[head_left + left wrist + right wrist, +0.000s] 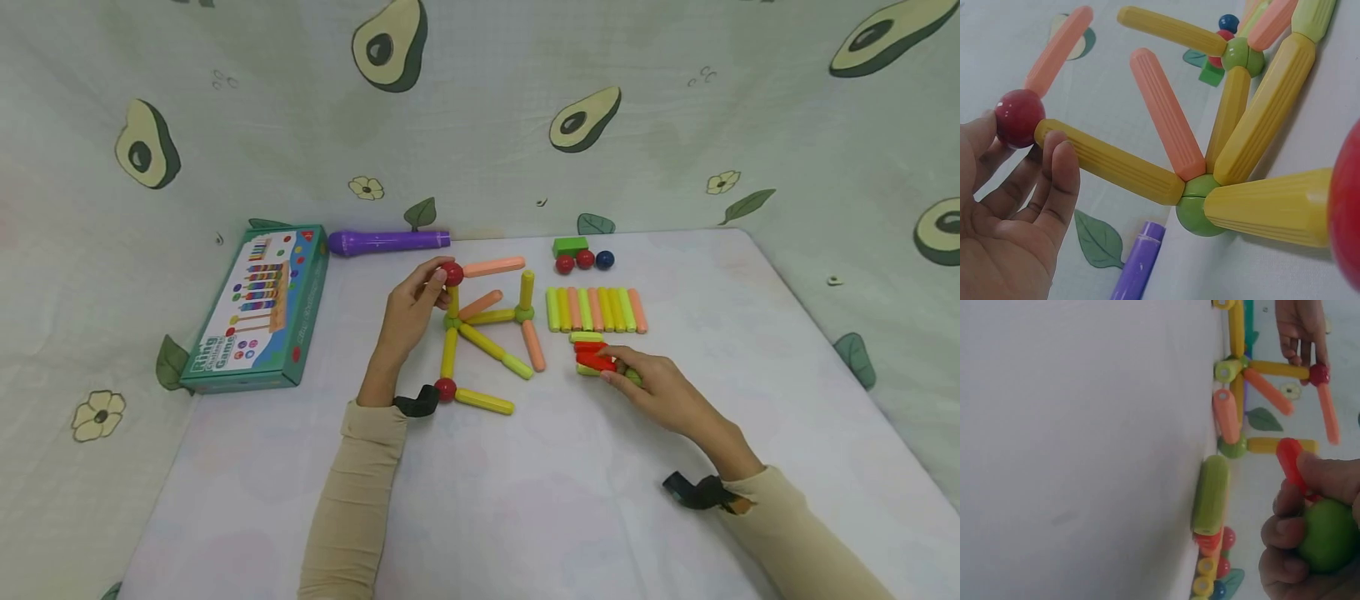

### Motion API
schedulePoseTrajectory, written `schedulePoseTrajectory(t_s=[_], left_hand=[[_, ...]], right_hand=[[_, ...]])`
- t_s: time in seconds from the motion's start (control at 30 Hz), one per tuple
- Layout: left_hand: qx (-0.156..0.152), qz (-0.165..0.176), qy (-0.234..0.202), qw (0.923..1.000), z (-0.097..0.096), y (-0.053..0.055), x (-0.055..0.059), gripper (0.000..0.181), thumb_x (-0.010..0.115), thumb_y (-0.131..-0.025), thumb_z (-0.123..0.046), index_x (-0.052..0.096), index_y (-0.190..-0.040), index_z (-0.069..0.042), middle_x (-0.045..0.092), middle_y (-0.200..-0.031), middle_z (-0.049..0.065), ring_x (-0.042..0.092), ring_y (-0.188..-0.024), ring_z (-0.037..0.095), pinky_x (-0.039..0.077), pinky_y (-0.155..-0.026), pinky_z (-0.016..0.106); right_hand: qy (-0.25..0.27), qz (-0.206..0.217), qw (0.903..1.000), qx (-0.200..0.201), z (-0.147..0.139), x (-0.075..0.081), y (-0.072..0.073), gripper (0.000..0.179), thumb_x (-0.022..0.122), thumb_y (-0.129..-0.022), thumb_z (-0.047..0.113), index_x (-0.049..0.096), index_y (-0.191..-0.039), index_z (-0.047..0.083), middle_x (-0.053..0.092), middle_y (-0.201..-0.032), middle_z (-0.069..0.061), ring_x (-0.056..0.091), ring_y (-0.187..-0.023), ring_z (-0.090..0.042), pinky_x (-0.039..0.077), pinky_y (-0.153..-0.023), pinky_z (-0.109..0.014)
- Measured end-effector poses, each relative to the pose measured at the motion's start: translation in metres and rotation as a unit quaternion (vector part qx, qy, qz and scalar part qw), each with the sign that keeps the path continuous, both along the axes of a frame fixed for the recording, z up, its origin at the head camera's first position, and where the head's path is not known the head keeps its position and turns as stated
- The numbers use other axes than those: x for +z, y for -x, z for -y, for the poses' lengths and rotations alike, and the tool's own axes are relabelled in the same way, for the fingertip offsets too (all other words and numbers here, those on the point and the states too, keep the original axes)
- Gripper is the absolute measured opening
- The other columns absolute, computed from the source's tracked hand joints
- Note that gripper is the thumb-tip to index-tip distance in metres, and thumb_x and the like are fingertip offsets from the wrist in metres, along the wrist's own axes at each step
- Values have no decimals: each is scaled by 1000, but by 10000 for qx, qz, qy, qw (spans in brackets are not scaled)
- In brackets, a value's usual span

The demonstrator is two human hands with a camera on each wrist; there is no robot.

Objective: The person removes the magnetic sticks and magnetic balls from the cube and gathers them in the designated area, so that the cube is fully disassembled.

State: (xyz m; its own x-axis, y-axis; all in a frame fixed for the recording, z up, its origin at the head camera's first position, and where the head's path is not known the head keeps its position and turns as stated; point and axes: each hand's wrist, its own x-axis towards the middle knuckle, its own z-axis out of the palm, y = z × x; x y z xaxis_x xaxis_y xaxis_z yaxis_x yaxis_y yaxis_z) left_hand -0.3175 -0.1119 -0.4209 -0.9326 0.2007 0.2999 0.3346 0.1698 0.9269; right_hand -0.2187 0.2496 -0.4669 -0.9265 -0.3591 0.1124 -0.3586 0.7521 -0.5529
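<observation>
My left hand [408, 312] pinches a red ball [452, 273] on top of an upright yellow stick, and a pink-orange stick [493, 267] juts from that ball. The yellow stick rises from a green ball [1200, 205] in a structure of magnetic sticks and balls. A second green ball [524, 313] joins more sticks on the right, and another red ball [446, 389] sits near the front. My right hand [663, 392] pinches a short red stick [1290, 461] between thumb and finger. Its other fingers curl round a green ball [1329, 537].
A row of yellow, lime and orange sticks [596, 310] lies behind my right hand, with more sticks beside its fingers. Farther back are a green block [570, 247], two red balls and a blue ball [604, 260]. A purple microphone-shaped toy [390, 242] and a game box [258, 308] lie left.
</observation>
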Motion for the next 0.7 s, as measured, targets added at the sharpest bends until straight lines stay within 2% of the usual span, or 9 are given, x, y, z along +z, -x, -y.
schedulePoseTrajectory(t_s=[0.1,0.27,0.53,0.7], left_hand=[[17,20,5,10000,0,0,1,36,49,-107,-19,57,-138,-2,65,-108,25,61,-89,40,57,-82,45],[-40,-3,-2,10000,-1,0,2,36,49,-107,-19,57,-138,-1,65,-108,27,61,-88,41,56,-83,51],[21,51,60,10000,-1,-1,3,36,49,-107,-19,57,-139,-2,65,-108,26,62,-88,40,57,-81,43],[15,110,22,9999,-1,-1,2,37,48,-108,-20,56,-139,-3,65,-110,26,62,-89,41,56,-84,50]], right_hand=[[-40,189,9998,100,0,-4,-1,28,69,-96,11,57,-121,7,59,-84,4,52,-71,-14,47,-62,-28],[-171,332,9991,195,-3,-13,-2,26,72,-93,10,54,-112,9,57,-80,8,51,-68,-10,46,-61,-25],[-353,349,9987,-122,-6,-22,4,27,75,-91,13,56,-109,6,58,-78,5,51,-66,-12,47,-60,-25],[-353,382,9981,-328,-8,-23,8,28,76,-91,13,56,-108,4,58,-77,3,52,-66,-13,48,-59,-25]])
